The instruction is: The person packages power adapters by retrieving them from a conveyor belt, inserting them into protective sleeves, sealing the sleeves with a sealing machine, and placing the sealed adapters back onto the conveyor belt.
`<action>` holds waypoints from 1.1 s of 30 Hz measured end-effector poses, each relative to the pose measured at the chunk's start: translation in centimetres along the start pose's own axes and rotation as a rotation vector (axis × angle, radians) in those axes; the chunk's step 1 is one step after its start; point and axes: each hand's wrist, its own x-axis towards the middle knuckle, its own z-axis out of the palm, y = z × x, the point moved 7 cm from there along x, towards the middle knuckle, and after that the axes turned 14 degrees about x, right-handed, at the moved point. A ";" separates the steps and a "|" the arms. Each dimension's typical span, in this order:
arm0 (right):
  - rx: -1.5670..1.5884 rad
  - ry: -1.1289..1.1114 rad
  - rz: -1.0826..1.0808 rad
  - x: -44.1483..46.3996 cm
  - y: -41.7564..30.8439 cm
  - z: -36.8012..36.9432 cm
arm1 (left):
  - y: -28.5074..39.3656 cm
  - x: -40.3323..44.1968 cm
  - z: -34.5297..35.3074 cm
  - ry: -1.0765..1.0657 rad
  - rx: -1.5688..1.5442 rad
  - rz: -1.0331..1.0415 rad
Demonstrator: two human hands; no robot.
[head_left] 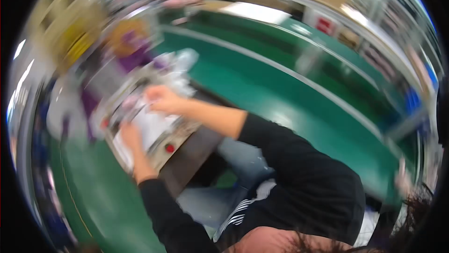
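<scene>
My left hand [131, 136] is over the left part of a pale, box-like machine [163, 157], close to a white sheet-like piece [152, 129]. Blur smears its fingers, so their grip is unclear. My right hand [161, 99] is above the far right side of the same machine, its fingers curled together; whatever they may hold is hidden. Between the hands shows a small pinkish, see-through patch [132, 103], too blurred to name. A red button [169, 148] sits on the machine's near face.
Clear plastic bags [180, 68] are heaped just beyond the machine. White and purple bags [68, 108] stand to its left. A yellow bin [79, 42] is farther back. A long green surface with a pale rail [262, 59] runs along the right.
</scene>
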 end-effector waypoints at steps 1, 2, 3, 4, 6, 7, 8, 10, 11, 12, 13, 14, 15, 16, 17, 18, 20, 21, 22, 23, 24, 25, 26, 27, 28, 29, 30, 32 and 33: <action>-0.016 0.090 -0.005 0.2 -2.7 -0.1 | 0.3 -0.1 -1.2 0.028 -0.166 -0.130; -0.215 0.138 -0.184 0.3 -5.9 -0.5 | 2.0 -0.2 -3.8 -0.040 -0.103 -0.090; -0.223 0.166 -0.322 -0.4 -9.7 -0.7 | 0.6 1.1 -0.8 0.094 -0.227 0.022; -0.148 0.221 -0.256 -1.6 -12.8 -0.5 | -0.7 1.4 -0.4 0.132 -0.179 0.078; -0.081 0.309 -0.236 -4.6 -19.0 -2.6 | 1.1 1.0 -2.6 0.063 -0.191 0.062; -0.084 0.343 -0.203 -6.9 -22.7 -4.6 | 0.0 1.5 -2.1 0.104 -0.177 0.083; -0.090 0.369 -0.160 -9.7 -26.9 -6.1 | 0.2 1.7 -2.0 0.142 -0.172 0.089; -0.035 0.490 -0.282 -17.0 -36.4 -9.5 | 2.0 0.4 -4.3 0.039 -0.242 0.018; -0.243 0.610 -0.298 -21.6 -42.2 -9.9 | 2.6 -0.1 -5.4 0.034 -0.229 0.037; -0.335 0.682 -0.270 -26.1 -46.8 -10.8 | 2.6 -0.3 -5.7 0.028 -0.213 0.051; -0.519 0.781 -0.370 -30.0 -51.4 -10.5 | 2.3 0.2 -5.3 0.010 -0.220 0.052; -0.648 0.748 -0.392 -33.6 -54.8 -12.0 | 1.7 0.6 -4.2 -0.006 -0.228 0.051; -0.740 0.834 -0.386 -36.8 -57.8 -12.8 | 1.7 0.6 -3.2 -0.002 -0.253 0.059; -0.922 0.952 -0.295 -40.0 -60.4 -14.4 | 1.5 0.6 -2.6 0.066 -0.215 0.065; -1.094 1.072 -0.198 -43.2 -62.8 -16.2 | 1.3 0.9 -2.3 0.136 -0.171 0.069; -1.362 1.163 -0.149 -45.7 -65.1 -17.1 | 1.2 1.2 -2.0 0.144 -0.182 0.077; -1.775 1.406 -0.030 -52.8 -68.3 -22.2 | 1.6 1.2 -2.1 0.196 -0.161 0.157; -1.915 1.558 0.044 -56.2 -68.4 -25.6 | 1.5 0.6 -2.3 0.218 -0.143 0.189; -1.904 1.558 0.036 -56.5 -67.5 -27.0 | 1.3 0.1 -2.9 0.227 -0.138 0.186; -1.912 1.567 0.293 -56.4 -66.1 -29.0 | 2.5 -1.2 -5.1 0.169 -0.136 0.185; -1.906 1.562 0.550 -56.2 -64.7 -30.6 | 2.8 -1.8 -6.1 0.156 -0.122 0.167; -1.791 1.352 0.635 -53.8 -62.5 -31.7 | 3.0 -1.8 -6.6 0.141 -0.109 0.155; -1.665 1.140 0.711 -50.2 -59.7 -32.3 | 3.3 -2.0 -7.0 0.120 -0.097 0.136; -1.472 0.979 0.782 -46.6 -56.4 -32.6 | 3.3 -2.1 -7.2 0.106 -0.085 0.129; -1.420 0.809 0.682 -43.3 -52.8 -33.3 | 3.3 -2.1 -7.5 0.094 -0.077 0.120; -1.382 0.632 0.690 -40.0 -48.7 -34.0 | 3.5 -2.2 -7.7 0.081 -0.067 0.112; -1.369 0.411 0.716 -36.9 -44.3 -34.2 | 3.7 -2.3 -8.0 0.071 -0.055 0.100; -1.356 0.226 0.669 -32.2 -34.4 -34.6 | 3.8 -2.3 -8.3 0.036 -0.032 0.076; -1.413 0.280 0.504 -30.8 -29.8 -34.3 | 3.9 -2.3 -8.6 0.009 -0.021 0.061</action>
